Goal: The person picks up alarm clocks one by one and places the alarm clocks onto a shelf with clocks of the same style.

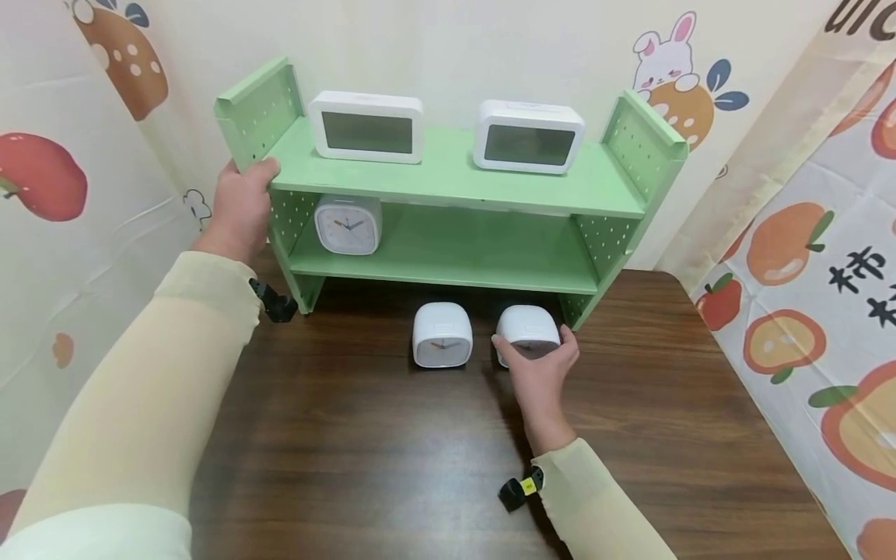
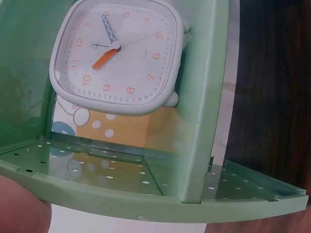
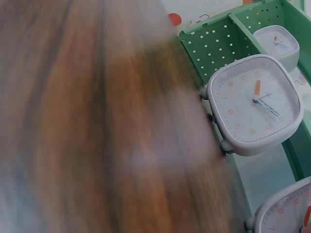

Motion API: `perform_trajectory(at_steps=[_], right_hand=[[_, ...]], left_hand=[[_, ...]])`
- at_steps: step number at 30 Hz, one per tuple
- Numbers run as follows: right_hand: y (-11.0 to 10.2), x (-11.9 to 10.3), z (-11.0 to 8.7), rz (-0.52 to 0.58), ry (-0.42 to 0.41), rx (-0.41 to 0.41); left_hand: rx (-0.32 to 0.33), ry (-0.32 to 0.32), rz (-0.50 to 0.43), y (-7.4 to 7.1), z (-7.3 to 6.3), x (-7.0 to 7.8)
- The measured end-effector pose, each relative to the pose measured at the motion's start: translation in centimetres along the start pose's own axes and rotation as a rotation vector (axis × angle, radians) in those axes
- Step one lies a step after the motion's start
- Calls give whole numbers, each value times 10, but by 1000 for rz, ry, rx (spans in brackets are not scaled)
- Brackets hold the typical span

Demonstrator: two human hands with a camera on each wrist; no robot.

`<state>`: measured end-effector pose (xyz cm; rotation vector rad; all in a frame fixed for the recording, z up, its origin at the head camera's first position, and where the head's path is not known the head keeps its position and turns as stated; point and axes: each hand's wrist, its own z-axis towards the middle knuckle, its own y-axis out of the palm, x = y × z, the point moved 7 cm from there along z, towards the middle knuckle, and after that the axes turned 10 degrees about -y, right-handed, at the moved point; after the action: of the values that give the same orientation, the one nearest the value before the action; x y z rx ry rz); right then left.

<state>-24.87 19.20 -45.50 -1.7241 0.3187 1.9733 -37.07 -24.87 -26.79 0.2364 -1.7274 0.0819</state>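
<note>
My left hand [image 1: 241, 202] grips the left side panel of the green two-tier shelf [image 1: 434, 245] at the height of its upper board. In the left wrist view, one finger [image 2: 22, 206] lies against the panel's edge. On the lower tier, at its left end, sits a white alarm clock [image 1: 348, 225]. My right hand [image 1: 542, 377] holds another white alarm clock [image 1: 528, 320] on the table, thumb on its left side and fingers on its right, partly covering the dial. Just left of it stands a matching alarm clock [image 1: 442, 334], its dial plain in the right wrist view.
Two white digital clocks with dark screens, one at the left [image 1: 367, 127] and one at the right [image 1: 530, 137], stand on the upper board. The shelf stands at the back of the dark wooden table [image 1: 364, 435], against a fruit-printed curtain [image 1: 448, 47].
</note>
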Motion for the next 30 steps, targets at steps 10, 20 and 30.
perform_trajectory(at_steps=[10,20,30], right_hand=[[6,9,1,18,-19,-9],[5,14,3,24,-57,-40],[1,8,0,35,-93,-14]], left_hand=[[7,2,-10,0,0,1],[3,19,32,1,-1,1],[31,16,102,0,-3,2]])
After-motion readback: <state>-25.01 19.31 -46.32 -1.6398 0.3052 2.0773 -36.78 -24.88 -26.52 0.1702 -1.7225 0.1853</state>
